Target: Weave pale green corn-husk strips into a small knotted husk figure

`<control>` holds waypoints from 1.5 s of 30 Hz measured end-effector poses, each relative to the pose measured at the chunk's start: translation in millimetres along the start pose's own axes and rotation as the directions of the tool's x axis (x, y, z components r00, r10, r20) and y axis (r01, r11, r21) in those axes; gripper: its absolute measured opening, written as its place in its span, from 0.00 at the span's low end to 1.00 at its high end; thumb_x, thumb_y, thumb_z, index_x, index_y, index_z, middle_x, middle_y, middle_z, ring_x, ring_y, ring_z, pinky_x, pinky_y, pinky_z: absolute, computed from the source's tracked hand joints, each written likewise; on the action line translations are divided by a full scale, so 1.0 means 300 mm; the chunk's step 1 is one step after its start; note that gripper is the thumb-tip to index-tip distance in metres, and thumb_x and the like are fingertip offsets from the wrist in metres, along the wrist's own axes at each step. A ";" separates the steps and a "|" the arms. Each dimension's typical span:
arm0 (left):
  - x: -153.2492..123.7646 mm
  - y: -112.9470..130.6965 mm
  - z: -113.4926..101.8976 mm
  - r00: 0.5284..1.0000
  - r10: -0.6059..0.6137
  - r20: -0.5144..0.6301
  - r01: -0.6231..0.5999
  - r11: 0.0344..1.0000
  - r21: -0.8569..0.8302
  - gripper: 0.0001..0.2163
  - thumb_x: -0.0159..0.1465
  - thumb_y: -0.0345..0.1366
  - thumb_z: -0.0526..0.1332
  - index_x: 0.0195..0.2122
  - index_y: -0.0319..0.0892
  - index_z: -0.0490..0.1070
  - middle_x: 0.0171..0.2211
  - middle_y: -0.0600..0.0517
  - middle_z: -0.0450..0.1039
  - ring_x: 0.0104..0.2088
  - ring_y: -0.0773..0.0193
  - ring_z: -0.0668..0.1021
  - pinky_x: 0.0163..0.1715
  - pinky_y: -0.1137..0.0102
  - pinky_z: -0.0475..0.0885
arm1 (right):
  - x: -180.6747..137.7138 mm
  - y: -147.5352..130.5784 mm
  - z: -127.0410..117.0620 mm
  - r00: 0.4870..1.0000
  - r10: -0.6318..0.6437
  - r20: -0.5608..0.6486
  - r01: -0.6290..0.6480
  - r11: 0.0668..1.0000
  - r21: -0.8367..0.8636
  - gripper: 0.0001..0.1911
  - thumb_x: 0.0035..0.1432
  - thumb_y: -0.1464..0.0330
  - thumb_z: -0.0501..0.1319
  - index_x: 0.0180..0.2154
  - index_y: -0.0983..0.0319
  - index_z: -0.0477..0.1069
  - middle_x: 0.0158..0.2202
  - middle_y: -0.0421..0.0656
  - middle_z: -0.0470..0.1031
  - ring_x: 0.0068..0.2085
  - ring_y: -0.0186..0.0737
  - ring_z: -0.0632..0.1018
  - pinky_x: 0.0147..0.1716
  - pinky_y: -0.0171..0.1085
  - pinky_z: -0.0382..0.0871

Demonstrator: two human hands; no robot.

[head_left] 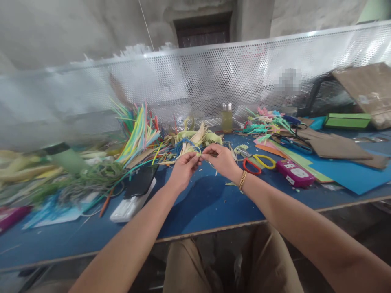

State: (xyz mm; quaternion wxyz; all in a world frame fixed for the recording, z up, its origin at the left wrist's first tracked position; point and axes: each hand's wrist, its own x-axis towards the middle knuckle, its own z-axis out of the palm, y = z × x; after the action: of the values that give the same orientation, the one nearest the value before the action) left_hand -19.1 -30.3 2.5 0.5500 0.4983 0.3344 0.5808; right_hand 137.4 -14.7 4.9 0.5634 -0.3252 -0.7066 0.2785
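My left hand [185, 169] and my right hand [222, 160] meet over the middle of the table, fingertips almost touching. Both are closed in a pinch on a small pale green strip [198, 154] that looks like corn husk; its ends are hidden by the fingers. Just behind them lies a loose heap of dried corn husks [210, 136], with blue yarn [182, 143] at its left. Right of my right hand, scissors [264, 161] with red and yellow handles rest on the blue table [210, 203].
Pipe cleaners [137, 134] stand bunched at left, near a green cup [65, 158] and a black phone [141, 182] on a white box. A bottle [227, 118] stands behind. At right lie a purple case [295, 173], coloured paper [345, 173] and cardboard [332, 140]. A perforated metal panel [201, 81] borders the back.
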 end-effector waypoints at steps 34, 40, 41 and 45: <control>0.006 -0.006 -0.014 0.997 -0.061 0.040 0.061 0.998 -0.007 0.09 0.49 0.37 0.73 0.27 0.38 0.78 0.26 0.52 0.73 0.28 0.71 0.72 0.29 0.75 0.65 | -0.014 -0.001 0.013 0.999 -0.025 -0.045 0.021 0.996 -0.089 0.01 0.53 0.70 0.62 0.31 0.60 0.71 0.28 0.39 0.75 0.31 0.35 0.76 0.32 0.34 0.70; 0.000 -0.003 -0.012 0.999 -0.025 0.037 0.022 0.996 0.091 0.10 0.49 0.38 0.73 0.26 0.39 0.77 0.23 0.54 0.70 0.25 0.71 0.69 0.27 0.73 0.63 | -0.010 -0.003 0.008 0.999 -0.018 -0.027 0.015 0.996 -0.089 0.01 0.52 0.71 0.62 0.30 0.61 0.71 0.26 0.39 0.75 0.29 0.34 0.75 0.30 0.33 0.69; 0.001 -0.003 -0.012 1.000 -0.016 0.026 0.013 0.994 0.105 0.10 0.49 0.39 0.73 0.26 0.39 0.77 0.22 0.54 0.70 0.24 0.71 0.69 0.26 0.73 0.62 | -0.009 -0.003 0.007 1.000 -0.022 -0.015 0.021 0.995 -0.097 0.01 0.53 0.71 0.62 0.30 0.61 0.71 0.27 0.39 0.75 0.29 0.34 0.75 0.30 0.33 0.69; 0.005 0.003 -0.014 1.000 -0.012 -0.029 0.015 0.996 0.092 0.10 0.49 0.39 0.72 0.25 0.38 0.76 0.22 0.53 0.70 0.24 0.70 0.69 0.25 0.73 0.62 | -0.011 -0.009 0.000 0.998 -0.047 0.039 0.053 0.987 -0.153 0.01 0.55 0.71 0.62 0.32 0.60 0.72 0.30 0.41 0.77 0.31 0.36 0.77 0.33 0.35 0.70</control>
State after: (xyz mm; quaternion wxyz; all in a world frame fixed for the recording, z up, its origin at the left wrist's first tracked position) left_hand -23.3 -28.5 2.5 0.5254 0.5127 0.3721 0.5680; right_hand 137.6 -18.8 4.9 0.5306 -0.3450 -0.7439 0.2145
